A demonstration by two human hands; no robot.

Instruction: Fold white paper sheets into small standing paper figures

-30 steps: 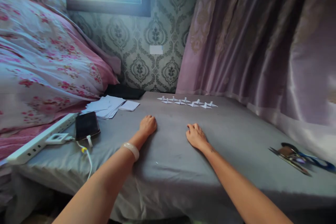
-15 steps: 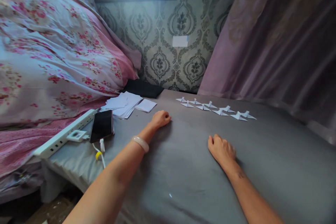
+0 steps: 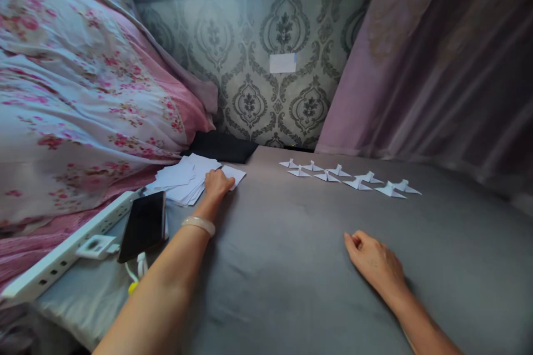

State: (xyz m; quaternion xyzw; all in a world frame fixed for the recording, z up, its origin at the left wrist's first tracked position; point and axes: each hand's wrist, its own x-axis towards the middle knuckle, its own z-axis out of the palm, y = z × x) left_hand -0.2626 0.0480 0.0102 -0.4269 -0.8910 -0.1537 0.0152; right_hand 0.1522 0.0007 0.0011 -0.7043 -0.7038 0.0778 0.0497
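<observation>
My left hand (image 3: 218,183), a pale bangle (image 3: 199,225) on its wrist, reaches onto the small pile of white paper (image 3: 236,174). Its fingers are curled down at the pile's left side; whether a sheet is pinched in them is hidden. Just left of it lies a larger, fanned-out stack of white sheets (image 3: 177,180). My right hand (image 3: 373,259) rests on the grey sheet-covered surface (image 3: 287,277), fingers loosely curled, with nothing visible in them. Beyond it, several folded white paper figures (image 3: 327,176) with pointed ends stand in two slanting rows.
A dark phone (image 3: 144,227) lies left of my left forearm, near a white charger (image 3: 96,246), a cable and a long power strip (image 3: 70,244). Behind the paper is a black flat item (image 3: 222,147). Floral bedding (image 3: 83,83) rises at left; a pink curtain (image 3: 353,94) hangs at right.
My left hand has moved left from the bare surface onto the small paper pile. My right hand sits slightly lower and further right in view. The camera view has also shifted.
</observation>
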